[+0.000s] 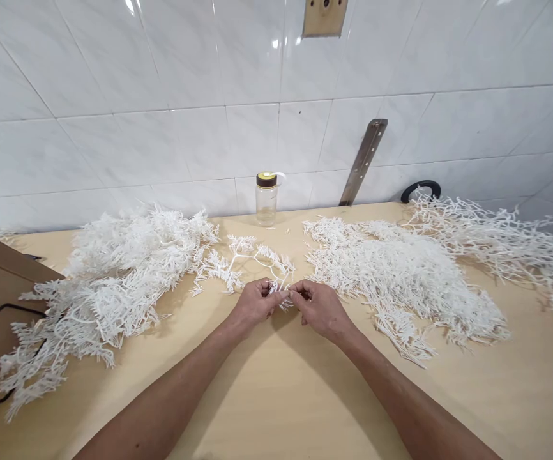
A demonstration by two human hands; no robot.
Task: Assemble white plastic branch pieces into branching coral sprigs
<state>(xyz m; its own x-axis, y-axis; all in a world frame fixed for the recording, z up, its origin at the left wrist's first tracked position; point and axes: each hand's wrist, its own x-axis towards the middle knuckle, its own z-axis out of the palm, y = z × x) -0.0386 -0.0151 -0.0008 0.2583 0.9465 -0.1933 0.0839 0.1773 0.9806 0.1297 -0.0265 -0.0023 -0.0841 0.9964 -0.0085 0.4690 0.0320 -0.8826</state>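
Observation:
Near the middle of the table, a white branching sprig (257, 257) lies in an arch just beyond my hands. My left hand (258, 300) is closed in a pinch on the near end of the sprig. My right hand (315, 305) pinches at the same spot, its fingertips meeting those of my left hand; what lies between its fingertips is too small to make out. A large heap of white sprigs (133, 268) is on the left, and a flatter pile (396, 275) spreads to the right of my right hand.
A clear bottle (266, 207) with a dark and yellow lid stands near the tiled wall. A metal strip (365, 160) leans there, beside a black ring (421, 185). More white branches (506, 239) lie far right. A brown box (3, 287) stands left on the table (276, 396).

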